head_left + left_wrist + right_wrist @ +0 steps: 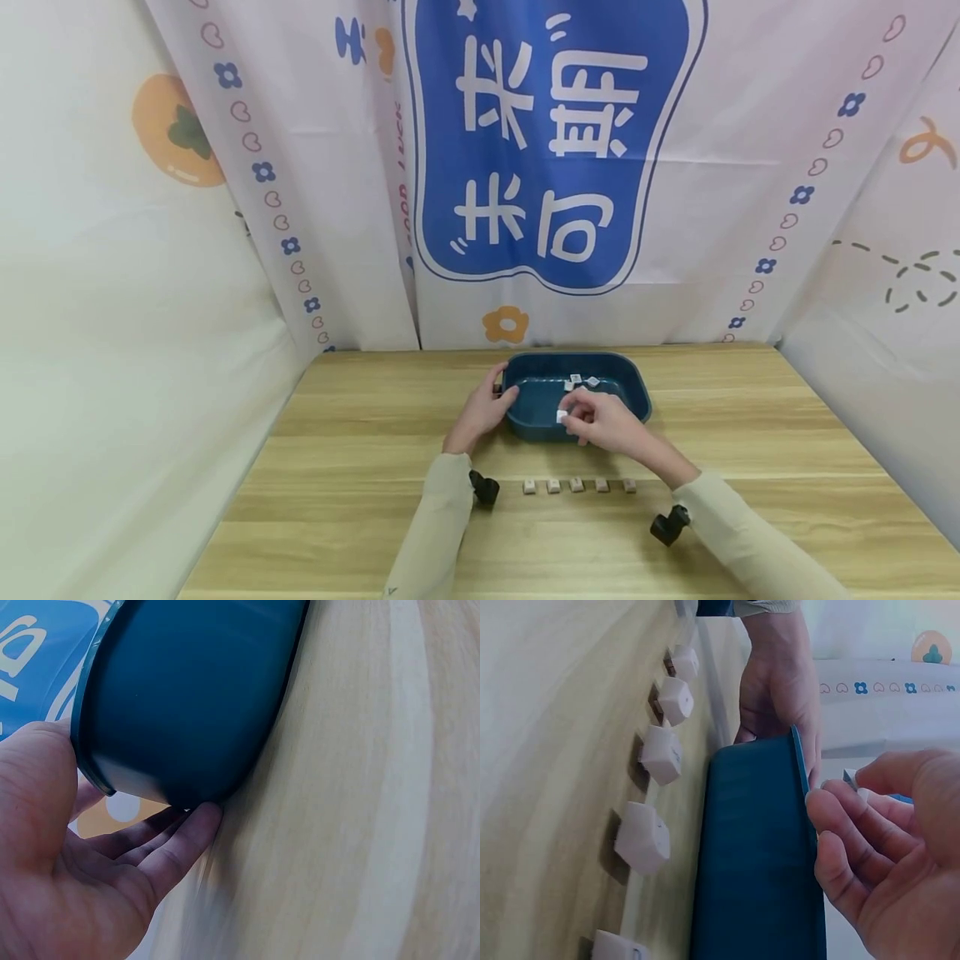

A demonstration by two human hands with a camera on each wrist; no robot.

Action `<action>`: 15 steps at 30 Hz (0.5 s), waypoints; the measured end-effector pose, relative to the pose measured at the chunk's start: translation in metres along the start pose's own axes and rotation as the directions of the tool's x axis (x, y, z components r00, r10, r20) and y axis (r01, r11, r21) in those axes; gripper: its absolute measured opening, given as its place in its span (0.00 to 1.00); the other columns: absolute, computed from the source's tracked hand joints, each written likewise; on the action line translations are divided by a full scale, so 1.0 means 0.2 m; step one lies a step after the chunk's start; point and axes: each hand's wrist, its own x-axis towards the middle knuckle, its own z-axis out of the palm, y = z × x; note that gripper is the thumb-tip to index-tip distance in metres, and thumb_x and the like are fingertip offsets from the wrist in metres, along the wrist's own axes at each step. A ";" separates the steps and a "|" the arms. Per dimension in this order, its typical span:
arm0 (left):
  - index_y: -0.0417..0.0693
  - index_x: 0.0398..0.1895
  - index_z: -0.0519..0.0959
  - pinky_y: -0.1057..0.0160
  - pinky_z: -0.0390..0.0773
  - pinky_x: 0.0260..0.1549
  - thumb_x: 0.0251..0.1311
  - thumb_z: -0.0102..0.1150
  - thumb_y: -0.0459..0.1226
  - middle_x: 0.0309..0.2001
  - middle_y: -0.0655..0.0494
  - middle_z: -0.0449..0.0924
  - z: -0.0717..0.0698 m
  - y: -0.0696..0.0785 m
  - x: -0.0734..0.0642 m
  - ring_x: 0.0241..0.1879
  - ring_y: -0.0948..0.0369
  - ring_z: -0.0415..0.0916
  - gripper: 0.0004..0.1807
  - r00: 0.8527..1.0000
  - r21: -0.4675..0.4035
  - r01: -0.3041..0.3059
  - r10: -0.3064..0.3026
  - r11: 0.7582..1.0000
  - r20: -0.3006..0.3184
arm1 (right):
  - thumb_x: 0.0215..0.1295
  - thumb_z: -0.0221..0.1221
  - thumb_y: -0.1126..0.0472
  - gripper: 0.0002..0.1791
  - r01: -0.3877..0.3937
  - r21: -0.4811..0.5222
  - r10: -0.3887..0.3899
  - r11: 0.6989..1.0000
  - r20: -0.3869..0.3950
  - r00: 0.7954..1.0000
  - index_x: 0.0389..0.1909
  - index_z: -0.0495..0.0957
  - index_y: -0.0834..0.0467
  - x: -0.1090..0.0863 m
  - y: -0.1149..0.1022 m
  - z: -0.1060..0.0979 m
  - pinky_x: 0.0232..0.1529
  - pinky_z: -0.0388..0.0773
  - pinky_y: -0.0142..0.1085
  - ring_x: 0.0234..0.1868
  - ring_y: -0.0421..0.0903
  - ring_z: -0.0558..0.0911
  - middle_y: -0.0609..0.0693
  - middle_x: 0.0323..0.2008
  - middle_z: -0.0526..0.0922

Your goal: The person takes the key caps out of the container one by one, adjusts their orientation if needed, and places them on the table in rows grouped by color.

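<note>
Several white keycaps lie in a dark teal tray point(536, 429), near its far wall; one keycap point(592, 382) sits a little apart there. My left hand point(486, 410) holds the tray's left end, thumb over the rim and fingers against the outer wall, as the left wrist view shows on the tray's side point(187, 690). My right hand point(606, 423) is over the tray's near rim. Its thumb and forefinger pinch a small white keycap point(562, 416), mostly covered by the fingers in the right wrist view.
A row of several keycaps point(577, 484) stands on the wooden table point(360, 483) in front of the tray, between the forearms. Each wrist carries a black camera. Behind the tray, a printed cloth point(352, 308) hangs at the table's back edge.
</note>
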 end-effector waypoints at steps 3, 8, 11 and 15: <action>0.60 0.76 0.56 0.45 0.73 0.60 0.71 0.51 0.48 0.69 0.41 0.67 0.00 0.00 0.00 0.65 0.47 0.69 0.32 1.000 -0.001 0.005 -0.005 1.000 -0.002 | 0.68 0.59 0.59 0.10 0.010 -0.001 -0.010 1.000 0.002 1.000 0.47 0.78 0.56 -0.02 0.00 0.01 0.26 0.78 0.32 0.25 0.57 0.84 0.57 0.30 0.86; 0.61 0.76 0.56 0.45 0.72 0.60 0.71 0.51 0.48 0.69 0.40 0.67 0.00 0.00 0.01 0.65 0.47 0.69 0.32 1.000 -0.001 0.009 -0.009 1.000 -0.001 | 0.68 0.59 0.58 0.09 0.039 -0.036 -0.038 0.999 0.011 0.999 0.46 0.79 0.54 -0.04 -0.02 0.04 0.26 0.77 0.31 0.24 0.47 0.82 0.51 0.29 0.85; 0.61 0.76 0.56 0.45 0.73 0.60 0.71 0.50 0.48 0.69 0.40 0.67 0.00 -0.01 0.01 0.65 0.47 0.69 0.32 1.000 -0.001 0.007 -0.007 1.000 0.000 | 0.68 0.60 0.57 0.08 0.075 -0.090 -0.074 0.993 0.008 0.997 0.45 0.80 0.52 -0.05 -0.01 0.06 0.27 0.75 0.29 0.23 0.36 0.77 0.44 0.27 0.84; 0.61 0.76 0.56 0.45 0.73 0.59 0.71 0.50 0.48 0.69 0.41 0.67 0.00 0.00 0.01 0.65 0.47 0.69 0.32 1.000 0.002 0.008 -0.008 1.000 0.002 | 0.67 0.61 0.56 0.06 0.094 -0.119 -0.092 0.988 0.021 0.996 0.43 0.79 0.50 -0.06 0.00 0.09 0.26 0.73 0.28 0.23 0.31 0.73 0.39 0.26 0.82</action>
